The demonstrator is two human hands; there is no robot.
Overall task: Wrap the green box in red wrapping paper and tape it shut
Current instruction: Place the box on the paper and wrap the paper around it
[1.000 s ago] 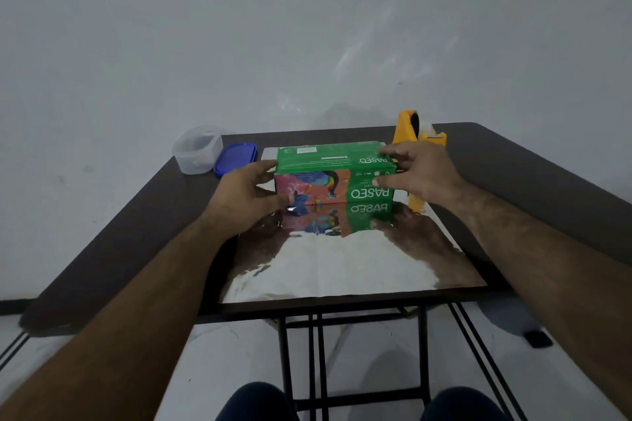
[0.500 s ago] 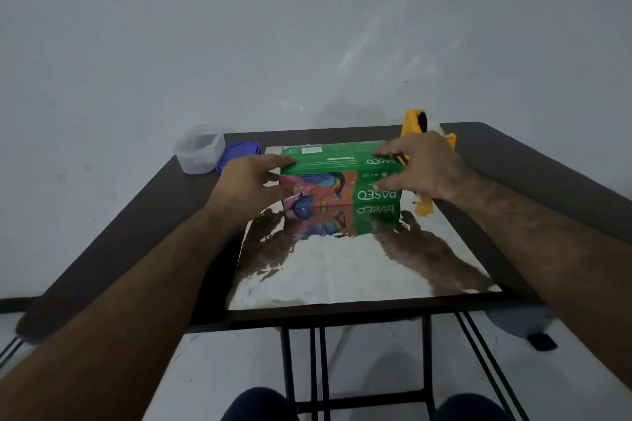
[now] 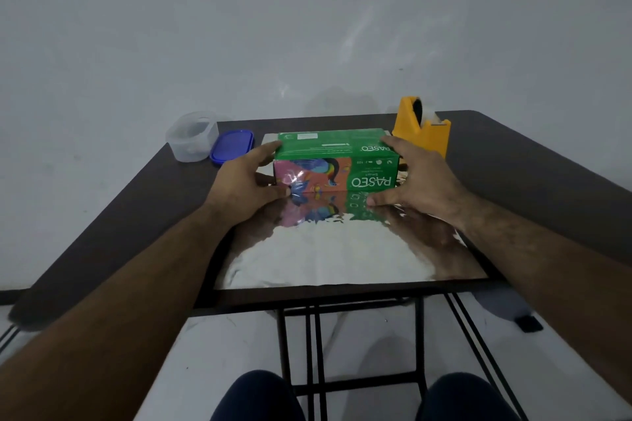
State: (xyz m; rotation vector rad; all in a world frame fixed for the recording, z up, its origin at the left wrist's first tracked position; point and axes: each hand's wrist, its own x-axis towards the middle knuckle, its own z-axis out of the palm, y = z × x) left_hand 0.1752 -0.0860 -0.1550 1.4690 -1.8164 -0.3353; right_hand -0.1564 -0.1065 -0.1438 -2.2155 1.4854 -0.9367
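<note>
Silver-faced wrapping paper (image 3: 328, 249) lies unfolded; we grip the green box (image 3: 337, 161) with left hand (image 3: 249, 181) and right hand (image 3: 420, 178); wrapping and taping remain.

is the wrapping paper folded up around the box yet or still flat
Flat. The paper lies spread on the table; the box stands uncovered on it.

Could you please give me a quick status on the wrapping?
Both hands, left and right, grip green box ends. Box sits on shiny sheet, unwrapped. Tape dispenser behind.

The box (image 3: 337, 161) hid the fingertips of the left hand (image 3: 248, 181); beyond the right hand (image 3: 419, 181), the tape dispenser (image 3: 422, 133) was partly covered.
</note>
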